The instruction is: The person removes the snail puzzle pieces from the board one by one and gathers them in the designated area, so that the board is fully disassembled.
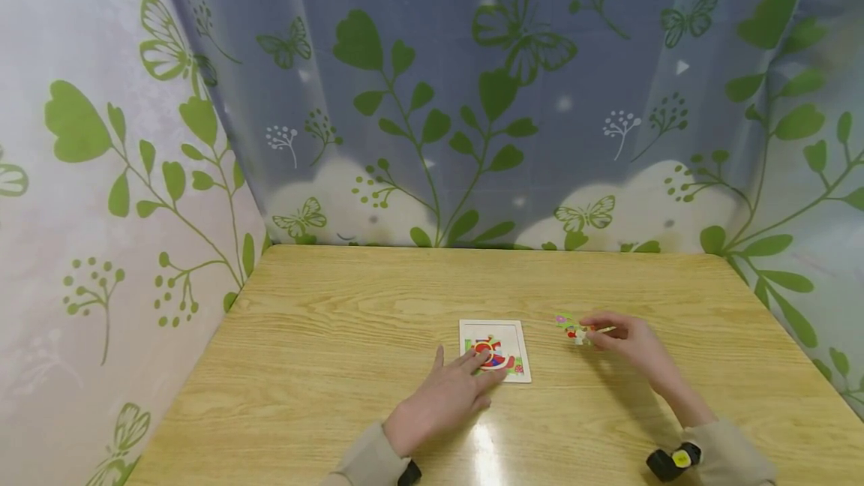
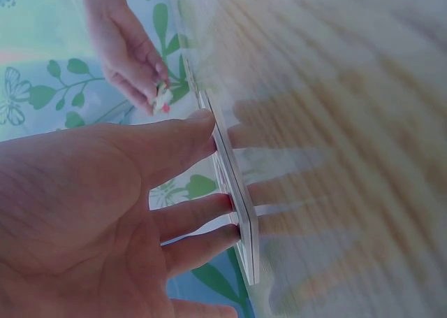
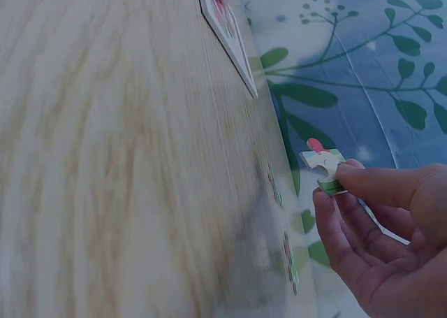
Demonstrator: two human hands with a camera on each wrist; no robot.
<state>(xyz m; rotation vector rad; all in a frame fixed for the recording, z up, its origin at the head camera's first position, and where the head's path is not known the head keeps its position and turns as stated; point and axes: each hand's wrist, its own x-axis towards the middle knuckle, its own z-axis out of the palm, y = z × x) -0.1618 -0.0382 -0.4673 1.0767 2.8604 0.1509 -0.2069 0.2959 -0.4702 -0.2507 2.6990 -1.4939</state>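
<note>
A white-framed jigsaw puzzle board (image 1: pixel 496 327) lies flat on the table with a partly filled, colourful picture. My left hand (image 1: pixel 447 394) rests on it, its fingers extended over the lower part and hiding some of the picture. In the left wrist view, the fingertips (image 2: pixel 204 119) touch the board's edge. To the right, my right hand (image 1: pixel 637 347) pinches a small jigsaw piece (image 3: pixel 332 163) between thumb and fingers, raised off the table. The piece is white and green with a red knob. Beneath it, loose pieces (image 3: pixel 290 263) lie on the table.
The wood-grain table (image 1: pixel 324 366) reaches back to a patterned curtain (image 1: pixel 432 96) with leaves and butterflies. Similar cloth (image 1: pixel 88 208) hangs at the left side, and more at the right. A black band with a yellow disc (image 1: pixel 682 458) sits on the right wrist.
</note>
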